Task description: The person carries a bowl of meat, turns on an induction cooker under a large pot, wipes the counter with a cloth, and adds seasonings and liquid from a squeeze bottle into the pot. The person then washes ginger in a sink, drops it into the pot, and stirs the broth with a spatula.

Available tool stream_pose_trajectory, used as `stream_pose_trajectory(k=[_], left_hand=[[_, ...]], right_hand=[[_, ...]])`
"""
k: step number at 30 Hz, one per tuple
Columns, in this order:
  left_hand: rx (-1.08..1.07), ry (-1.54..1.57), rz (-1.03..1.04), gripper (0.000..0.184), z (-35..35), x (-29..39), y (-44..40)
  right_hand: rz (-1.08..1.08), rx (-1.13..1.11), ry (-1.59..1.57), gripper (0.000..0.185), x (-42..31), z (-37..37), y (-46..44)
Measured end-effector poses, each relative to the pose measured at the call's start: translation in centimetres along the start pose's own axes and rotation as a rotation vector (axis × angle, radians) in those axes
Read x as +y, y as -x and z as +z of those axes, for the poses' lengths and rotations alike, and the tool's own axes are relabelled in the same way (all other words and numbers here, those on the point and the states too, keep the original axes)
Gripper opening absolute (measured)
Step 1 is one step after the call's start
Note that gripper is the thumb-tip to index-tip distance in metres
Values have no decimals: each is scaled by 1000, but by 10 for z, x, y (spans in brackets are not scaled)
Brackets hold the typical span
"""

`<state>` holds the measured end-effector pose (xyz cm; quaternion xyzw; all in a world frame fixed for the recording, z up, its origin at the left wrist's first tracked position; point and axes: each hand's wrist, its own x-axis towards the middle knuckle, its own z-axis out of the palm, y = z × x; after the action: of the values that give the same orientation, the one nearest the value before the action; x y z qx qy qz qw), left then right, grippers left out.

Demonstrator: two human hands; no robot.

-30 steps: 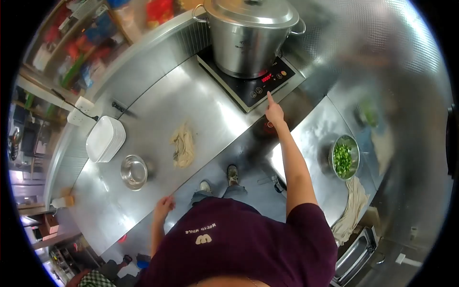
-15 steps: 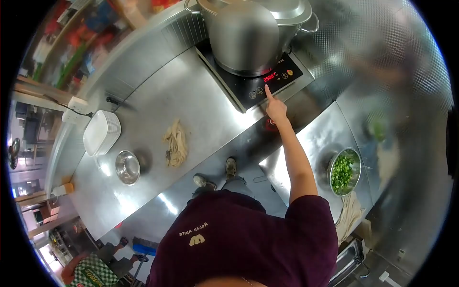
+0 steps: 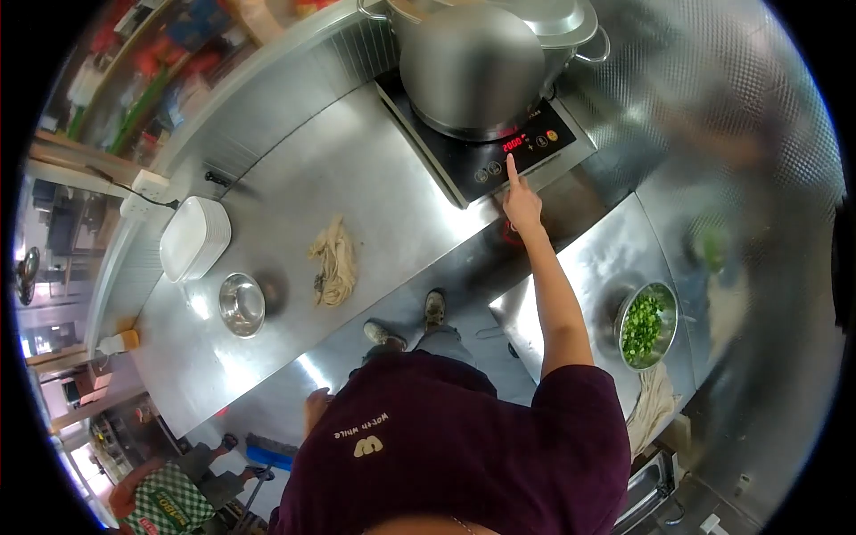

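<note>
The right hand (image 3: 522, 207) has its index finger stretched out, apart from the other fingers, which seem to be folded towards the palm; it holds nothing. The fingertip is at the panel of the induction cooker (image 3: 459, 171), just below the red display (image 3: 513, 144), which seems to show 2000. I cannot tell whether the tip presses the glass or is slightly above it. The left hand (image 3: 316, 408) is low beside the body, partly hidden by the shirt (image 3: 446, 437), so I cannot tell how its fingers stand.

The cooker stands at the far end of the steel counter (image 3: 267, 196), and the large metal pot (image 3: 473, 80) is on it, close behind the display. In my judgement, the marks on the panel are near to each other, so a small slip of the finger could touch a wrong one and change the setting. If the pot is hot, a hand that goes too far forward could be burned on its wall. Too much power could also cause boiling over, though the contents are not visible.
</note>
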<state>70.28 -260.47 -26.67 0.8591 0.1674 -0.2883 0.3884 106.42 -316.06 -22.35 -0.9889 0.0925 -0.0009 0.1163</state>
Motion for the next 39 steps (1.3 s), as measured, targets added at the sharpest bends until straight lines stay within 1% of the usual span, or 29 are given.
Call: stream_pose_trajectory(k=[1,3,9,11,13,15,16,19,20,23,26,27,28,29,32,35,38,39], left_hand=[[-11,-104,60,32,2,-9,5],[-35,-185,80,32,6,-25,13],[-57,-168,18,32,11,-41,31],[-60,-133,-6,32,12,-39,32],[-60,-37,-60,32,12,-33,32],[-48,231,-213,32,14,-24,32],[-36,374,-299,32,11,-5,34],[52,576,-453,31,-4,69,33],[81,642,-504,31,-7,78,32],[9,628,-516,32,-5,49,27],[81,420,-379,32,-3,52,34],[109,145,-77,30,-1,34,32],[135,-131,225,27,7,-10,27],[158,-407,526,25,11,-34,23],[-93,10,-237,20,6,-12,33],[-98,-375,127,20,6,2,35],[-88,-495,40,21,9,7,36],[-40,-458,95,22,13,-2,36]], right_hand=[[6,-15,-11,81,-1,-4,1],[15,-43,-35,80,-4,-11,1],[34,-106,14,80,3,-15,4],[24,-84,27,80,4,-16,5],[32,-82,23,80,4,-18,7],[58,-98,0,80,4,-19,8],[54,-87,-5,79,4,-20,9],[36,-52,-23,78,5,-22,14],[26,-40,-31,78,6,-22,15],[8,-14,-49,78,7,-23,19],[4,-11,-49,78,7,-27,22],[3,-11,-47,79,7,-29,23],[1,-6,-47,79,7,-29,23],[-1,-1,-47,79,8,-30,23],[0,-3,-40,80,10,-31,22],[-1,-12,-34,80,9,-35,20],[2,-20,-27,79,9,-39,17],[4,-23,-24,79,8,-39,16]])
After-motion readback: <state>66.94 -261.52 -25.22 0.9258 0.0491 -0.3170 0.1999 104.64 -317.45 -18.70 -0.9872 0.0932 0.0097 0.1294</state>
